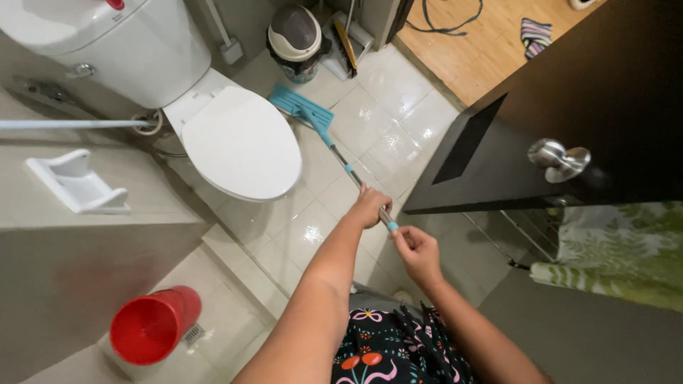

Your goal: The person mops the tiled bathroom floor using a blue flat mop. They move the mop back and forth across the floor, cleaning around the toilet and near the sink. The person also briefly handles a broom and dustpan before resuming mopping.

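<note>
We held the mop (324, 131) by its thin pole, left hand (369, 207) and right hand (417, 250) both clenched near the top; its flat blue head lay on wet tiles beside the toilet (238, 146). It looked light, stiff, perhaps slippery.

We are seeing glossy tile floor (398, 107) | shining metal mop handle (350, 173) | smooth glossy white toilet (242, 142) | polished metal doorknob (557, 159) | red plastic bucket (153, 324)

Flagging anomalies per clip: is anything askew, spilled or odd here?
Only the red bucket lies tipped on its side by the floor drain. Both hands grip the mop handle normally; no spill visible.
</note>
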